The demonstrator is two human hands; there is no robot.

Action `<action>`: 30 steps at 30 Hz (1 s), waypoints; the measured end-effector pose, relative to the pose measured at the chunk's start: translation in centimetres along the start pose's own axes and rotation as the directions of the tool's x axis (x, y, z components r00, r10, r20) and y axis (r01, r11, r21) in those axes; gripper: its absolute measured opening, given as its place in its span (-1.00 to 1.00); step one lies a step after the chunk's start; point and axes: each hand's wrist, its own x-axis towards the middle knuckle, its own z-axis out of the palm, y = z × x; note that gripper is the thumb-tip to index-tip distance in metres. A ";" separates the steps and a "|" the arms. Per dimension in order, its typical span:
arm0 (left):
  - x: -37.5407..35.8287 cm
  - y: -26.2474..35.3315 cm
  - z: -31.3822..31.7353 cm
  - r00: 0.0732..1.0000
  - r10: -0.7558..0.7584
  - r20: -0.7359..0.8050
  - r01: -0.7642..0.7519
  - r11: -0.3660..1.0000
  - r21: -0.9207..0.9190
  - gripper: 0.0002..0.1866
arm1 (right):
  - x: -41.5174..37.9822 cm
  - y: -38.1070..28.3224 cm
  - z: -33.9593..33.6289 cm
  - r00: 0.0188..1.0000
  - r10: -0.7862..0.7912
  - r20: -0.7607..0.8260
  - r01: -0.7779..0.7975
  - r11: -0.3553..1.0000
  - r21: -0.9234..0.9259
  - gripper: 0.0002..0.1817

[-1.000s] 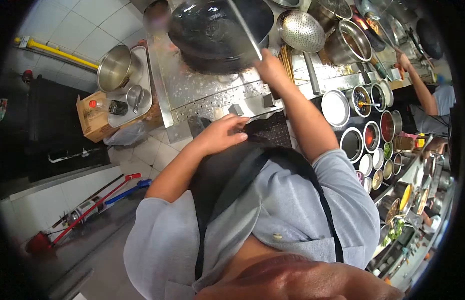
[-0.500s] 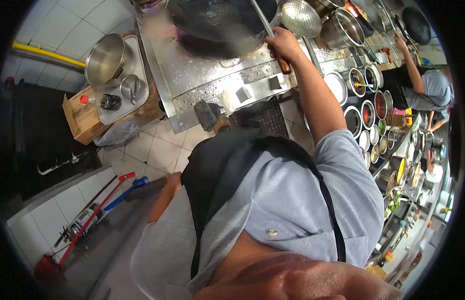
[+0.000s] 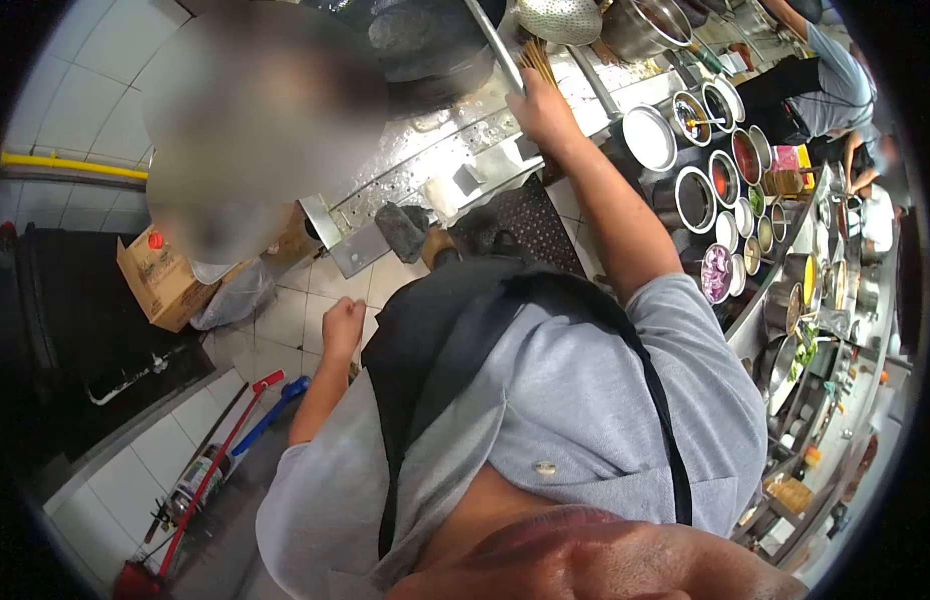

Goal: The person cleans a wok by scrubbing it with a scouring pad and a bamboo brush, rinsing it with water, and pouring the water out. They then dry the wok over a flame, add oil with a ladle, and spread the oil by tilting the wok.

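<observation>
My right hand [image 3: 547, 118] is closed around a long-handled metal wok tool [image 3: 493, 42], whose working end lies outside the view. Thin bamboo strands [image 3: 538, 64] show just beyond the knuckles; I cannot tell whether they are in the grip. Ahead of that hand is a dark wok [image 3: 430, 75] on the steel stove [image 3: 410, 150]. A perforated metal strainer [image 3: 560, 18] sits to the right of the tool. Beside my apron, my left hand [image 3: 343, 325] is curled into a loose fist, with nothing showing in it.
A grey blur covers the upper left. Several pots and bowls [image 3: 650, 138] of ingredients stand at right, near a co-worker [image 3: 833, 85]. On the left are a cardboard box [image 3: 155, 280], a plastic bag [image 3: 237, 295] and a red-handled tool [image 3: 215, 465]. A dark perforated mat [image 3: 530, 220] lies by the stove.
My left hand has come forward from beside the apron. My right hand sits slightly lower and further left in view, still on the tool; bamboo strands now show. The view has shifted.
</observation>
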 end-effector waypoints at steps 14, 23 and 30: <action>0.6 3.0 6.7 0.987 -0.052 -0.154 0.001 0.950 -0.314 -0.72 | 10.9 -0.4 -0.1 0.926 -0.070 0.371 0.101 0.993 -0.067 -0.62; -9.8 -7.0 13.9 0.896 -0.440 -0.065 0.396 0.856 -0.332 -0.69 | 8.4 -0.9 -2.3 0.847 0.001 0.532 -0.202 0.926 0.320 -0.59; -1.3 -9.5 11.0 0.998 -0.037 0.051 0.037 0.999 -0.006 -0.60 | 2.9 2.1 -2.1 0.917 -0.115 0.382 0.150 0.987 -0.064 -0.66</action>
